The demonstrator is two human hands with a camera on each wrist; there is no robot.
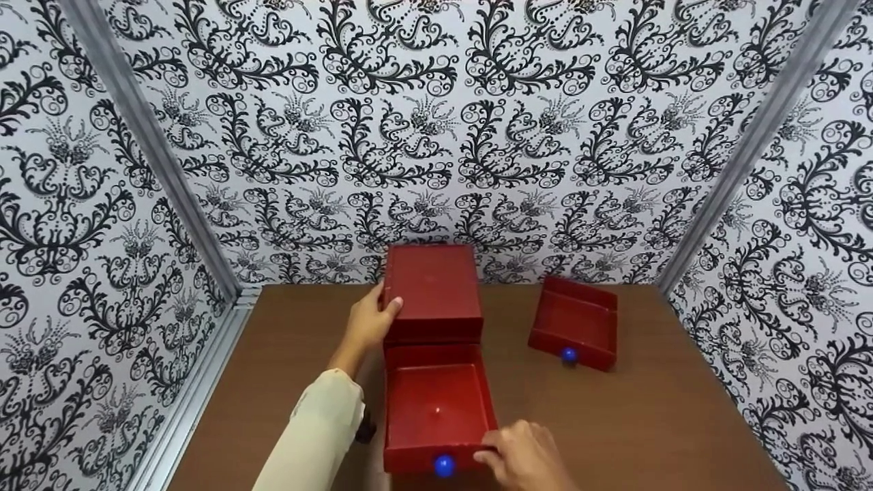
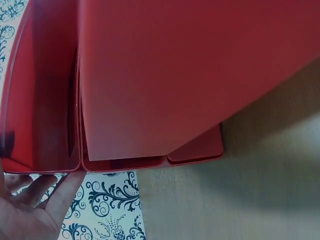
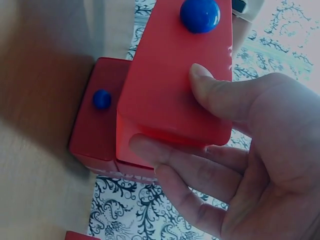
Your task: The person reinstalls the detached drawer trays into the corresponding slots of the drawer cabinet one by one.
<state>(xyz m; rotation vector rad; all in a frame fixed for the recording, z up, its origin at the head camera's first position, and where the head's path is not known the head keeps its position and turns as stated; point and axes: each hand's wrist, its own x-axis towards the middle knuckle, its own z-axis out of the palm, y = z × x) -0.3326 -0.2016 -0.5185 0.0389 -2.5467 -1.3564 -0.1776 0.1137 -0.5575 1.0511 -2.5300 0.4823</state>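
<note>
A red drawer cabinet (image 1: 434, 283) stands against the back wall. A red drawer (image 1: 436, 406) with a blue knob (image 1: 444, 466) extends from its front, with nothing inside. My left hand (image 1: 372, 319) holds the cabinet's left side, thumb at the top edge; in the left wrist view the left hand's fingers (image 2: 62, 197) touch that side. My right hand (image 1: 525, 453) grips the drawer's front right corner. In the right wrist view the right thumb (image 3: 220, 95) presses the drawer front (image 3: 170, 90), with fingers along its side. The cabinet's top slot (image 2: 45, 90) has no drawer.
Another red drawer (image 1: 576, 317) with a blue knob (image 1: 569, 355) lies detached on the brown table (image 1: 655, 409), right of the cabinet. A lower drawer (image 3: 102, 120) sits in the cabinet. Patterned walls (image 1: 436, 136) enclose the table at the back and sides.
</note>
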